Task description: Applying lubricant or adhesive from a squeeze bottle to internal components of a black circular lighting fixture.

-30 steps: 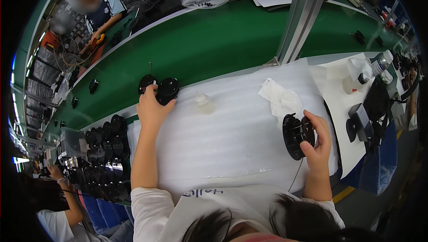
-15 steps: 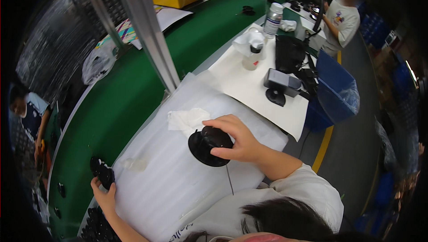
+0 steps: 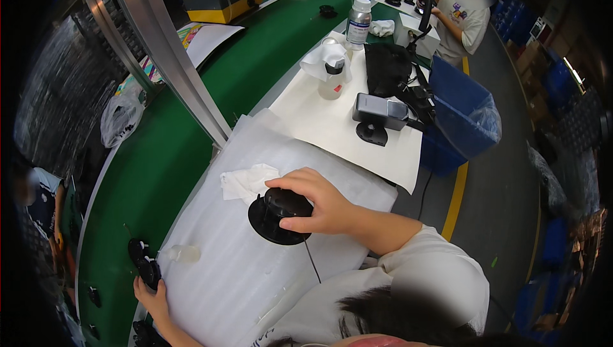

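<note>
My right hand is closed round the top of a black rounded part with a wide disc base, over the white foam sheet. A thin dark wire runs down from its edge. At the sheet's left edge, my left hand has its thumb and fingers round the near end of a black two-lobed part, which bears small white bits. Beside that part lies a small translucent bottle. A crumpled white cloth sits just beyond my right hand.
Beyond the sheet, a white board carries a clear bottle, a metal bottle and a grey box-shaped device. A blue bin stands at the right. A metal post rises by the green belt. Co-workers are at far right and left.
The whole view has shifted, so the far things sit further left. Both hands keep their holds on the black parts, with little movement over the sheet.
</note>
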Tool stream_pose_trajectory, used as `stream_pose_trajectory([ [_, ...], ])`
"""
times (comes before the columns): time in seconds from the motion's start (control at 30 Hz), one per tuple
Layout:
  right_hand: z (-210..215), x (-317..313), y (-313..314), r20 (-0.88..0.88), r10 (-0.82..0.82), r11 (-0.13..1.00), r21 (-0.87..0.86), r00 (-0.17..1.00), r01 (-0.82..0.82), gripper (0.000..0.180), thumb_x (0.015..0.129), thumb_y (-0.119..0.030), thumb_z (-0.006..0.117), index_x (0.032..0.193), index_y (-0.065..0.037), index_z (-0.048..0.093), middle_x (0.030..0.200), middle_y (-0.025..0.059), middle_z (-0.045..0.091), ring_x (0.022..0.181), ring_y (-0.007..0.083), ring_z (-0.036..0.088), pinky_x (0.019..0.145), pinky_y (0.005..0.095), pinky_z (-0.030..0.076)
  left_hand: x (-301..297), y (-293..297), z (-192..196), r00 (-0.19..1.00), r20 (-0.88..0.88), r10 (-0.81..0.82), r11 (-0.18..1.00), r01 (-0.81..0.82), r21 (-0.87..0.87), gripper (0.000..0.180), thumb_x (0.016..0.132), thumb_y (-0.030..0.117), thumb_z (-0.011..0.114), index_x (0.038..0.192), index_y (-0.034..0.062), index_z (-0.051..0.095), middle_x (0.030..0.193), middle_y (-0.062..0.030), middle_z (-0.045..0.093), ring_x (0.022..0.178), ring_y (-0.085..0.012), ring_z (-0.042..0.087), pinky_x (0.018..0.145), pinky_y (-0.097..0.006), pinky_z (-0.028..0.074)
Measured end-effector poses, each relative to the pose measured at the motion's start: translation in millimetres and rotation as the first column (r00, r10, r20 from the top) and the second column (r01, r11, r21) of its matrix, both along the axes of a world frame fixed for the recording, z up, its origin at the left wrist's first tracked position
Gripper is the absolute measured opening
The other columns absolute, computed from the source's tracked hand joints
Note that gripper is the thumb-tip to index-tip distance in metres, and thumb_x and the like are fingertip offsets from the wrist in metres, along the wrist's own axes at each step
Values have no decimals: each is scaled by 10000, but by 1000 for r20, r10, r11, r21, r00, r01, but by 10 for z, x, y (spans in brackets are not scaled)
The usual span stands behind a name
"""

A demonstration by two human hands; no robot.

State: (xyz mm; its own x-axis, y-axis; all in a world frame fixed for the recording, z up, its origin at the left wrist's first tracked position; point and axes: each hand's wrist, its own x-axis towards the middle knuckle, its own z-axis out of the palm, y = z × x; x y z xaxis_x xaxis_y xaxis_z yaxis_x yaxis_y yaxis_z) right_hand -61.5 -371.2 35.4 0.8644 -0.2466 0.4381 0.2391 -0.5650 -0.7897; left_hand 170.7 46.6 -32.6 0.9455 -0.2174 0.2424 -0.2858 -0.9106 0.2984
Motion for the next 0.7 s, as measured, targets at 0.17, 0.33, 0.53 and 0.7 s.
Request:
stream_pose_trajectory([
  [0.17, 1, 9, 11, 14, -12, 1000, -1, 1000, 12, 531, 682, -279, 643, 1136, -53, 488, 931, 67, 534, 904, 222, 467, 838, 316, 324, 20, -75, 20, 990, -5, -142, 977, 139, -164, 599, 652, 113, 648, 1184, -34, 415, 1254, -199, 371, 1178, -313, 330, 993, -385, 236],
  [0.33, -20, 4, 8, 25, -25, 1000, 17, 999, 25, 516, 681, -282, 636, 1123, -55, 496, 931, 62, 535, 900, 221, 466, 833, 320, 331, 46, -201, 36, 983, -81, -166, 945, 135, -298, 603, 649, 106, 650, 1188, -36, 420, 1250, -211, 381, 1187, -312, 336, 994, -374, 237],
  [0.53, -13, -6, 1, 27, -29, 998, 55, 999, 27, 479, 693, -320, 640, 1073, -55, 515, 923, 89, 537, 896, 254, 464, 825, 336, 340, 91, -391, 154, 970, 12, -242, 951, 240, -197, 584, 639, 142, 665, 1146, -49, 447, 1214, -205, 411, 1145, -323, 374, 968, -378, 276],
  [0.7, -92, 39, -14, 97, -13, 981, 192, 995, -6, 443, 750, -302, 578, 1094, -29, 513, 936, 96, 542, 871, 226, 472, 801, 317, 345, 261, -485, 199, 906, 164, -390, 910, 406, -81, 586, 633, 173, 673, 1129, -53, 457, 1216, -190, 416, 1124, -333, 389, 955, -379, 291],
])
